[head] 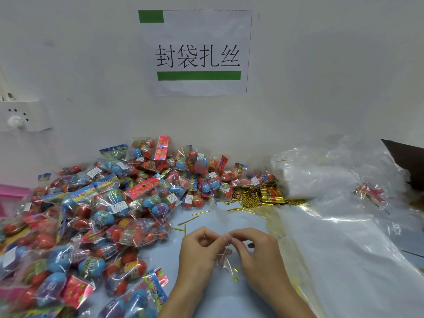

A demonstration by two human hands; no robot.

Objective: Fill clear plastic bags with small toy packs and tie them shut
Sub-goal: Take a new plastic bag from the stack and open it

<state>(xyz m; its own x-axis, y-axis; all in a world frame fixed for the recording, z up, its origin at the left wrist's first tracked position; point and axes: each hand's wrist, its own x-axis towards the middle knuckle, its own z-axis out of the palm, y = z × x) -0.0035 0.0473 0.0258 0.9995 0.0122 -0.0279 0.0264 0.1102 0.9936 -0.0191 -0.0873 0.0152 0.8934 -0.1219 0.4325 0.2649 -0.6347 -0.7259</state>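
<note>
My left hand (pixel 198 251) and my right hand (pixel 257 251) meet fingertip to fingertip over the blue table, both pinching the gathered neck of a small clear plastic bag (pixel 226 260). A gold twist tie (pixel 235 275) hangs by that neck. A big heap of small toy packs (pixel 110 207), red and blue eggs in clear wrappers with coloured header cards, covers the table's left half. Loose gold twist ties (pixel 254 198) lie in a pile at the back middle. A stack of clear plastic bags (pixel 332 226) spreads over the right side.
The white wall stands close behind the table, with a paper sign (pixel 197 51) and a power socket (pixel 21 115) at left. A pink box edge (pixel 11 191) shows far left. A dark cardboard flap (pixel 406 157) sits far right. One tied bag (pixel 369 192) lies on the plastic.
</note>
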